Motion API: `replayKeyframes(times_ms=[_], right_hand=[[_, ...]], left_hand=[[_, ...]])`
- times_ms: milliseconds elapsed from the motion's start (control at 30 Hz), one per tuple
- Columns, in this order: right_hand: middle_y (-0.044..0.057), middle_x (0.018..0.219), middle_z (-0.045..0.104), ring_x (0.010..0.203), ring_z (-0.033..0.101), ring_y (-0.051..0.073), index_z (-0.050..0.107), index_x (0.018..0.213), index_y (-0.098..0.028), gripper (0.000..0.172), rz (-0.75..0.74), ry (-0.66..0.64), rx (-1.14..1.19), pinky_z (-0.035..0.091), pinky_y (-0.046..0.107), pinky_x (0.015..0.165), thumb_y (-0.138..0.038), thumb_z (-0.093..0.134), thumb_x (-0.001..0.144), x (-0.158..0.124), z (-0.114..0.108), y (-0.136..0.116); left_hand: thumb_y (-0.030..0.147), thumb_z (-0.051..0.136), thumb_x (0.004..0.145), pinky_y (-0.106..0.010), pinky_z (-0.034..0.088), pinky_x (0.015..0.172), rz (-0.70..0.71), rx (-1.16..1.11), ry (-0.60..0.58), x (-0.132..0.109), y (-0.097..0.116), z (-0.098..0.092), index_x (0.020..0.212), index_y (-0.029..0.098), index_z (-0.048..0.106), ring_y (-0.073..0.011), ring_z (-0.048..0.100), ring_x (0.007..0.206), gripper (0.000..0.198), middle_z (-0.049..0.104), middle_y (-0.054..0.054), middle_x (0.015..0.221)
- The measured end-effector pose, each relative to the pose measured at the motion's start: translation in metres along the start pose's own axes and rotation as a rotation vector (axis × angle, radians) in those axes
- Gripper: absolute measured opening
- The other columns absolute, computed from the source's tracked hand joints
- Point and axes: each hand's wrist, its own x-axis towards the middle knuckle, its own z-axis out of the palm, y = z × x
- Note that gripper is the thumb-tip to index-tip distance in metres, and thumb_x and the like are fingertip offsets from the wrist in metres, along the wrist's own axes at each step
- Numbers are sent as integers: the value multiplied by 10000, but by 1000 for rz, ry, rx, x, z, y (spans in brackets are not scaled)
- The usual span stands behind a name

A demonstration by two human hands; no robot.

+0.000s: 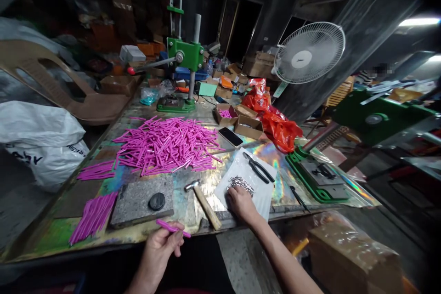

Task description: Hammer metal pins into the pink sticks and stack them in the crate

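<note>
Dim, cluttered workshop. Long worktable point(193, 211) under iridescent foil. Brown plastic chair point(51, 82) at its left, white sack point(41, 140) below it. White fan point(309, 53) to the right. Dark doorways point(243, 27) at back, cardboard boxes point(260, 64) nearby. Fluorescent tube point(418, 21) lit far right.

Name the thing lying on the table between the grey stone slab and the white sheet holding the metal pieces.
A wooden-handled hammer lies between the grey slab and the white sheet, seen in the head view.
</note>
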Motion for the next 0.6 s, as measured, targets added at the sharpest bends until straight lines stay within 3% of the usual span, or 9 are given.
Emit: replayKeyframes(times_ms=[233, 600], right_hand=[[74, 753, 585, 698, 506, 168, 575, 736, -149, 146, -48, -44, -183, 299, 260, 622, -134, 434, 770, 1, -4, 0], [76, 798, 592, 774, 507, 191, 577, 752, -158, 122, -127, -57, -260, 289, 271, 632, -161, 459, 780, -2, -6, -2]], left_hand=[[443, 684, 536, -223, 418, 497, -4, 36, 8, -2, 1, 0, 650, 140, 652, -107, 485, 422, 325, 553, 32, 422], [485, 690, 512, -211, 419, 469, -7, -22, -27, -2, -6, 0, 622, 147, 655, -87, 477, 396, 357, 590, 17, 465]])
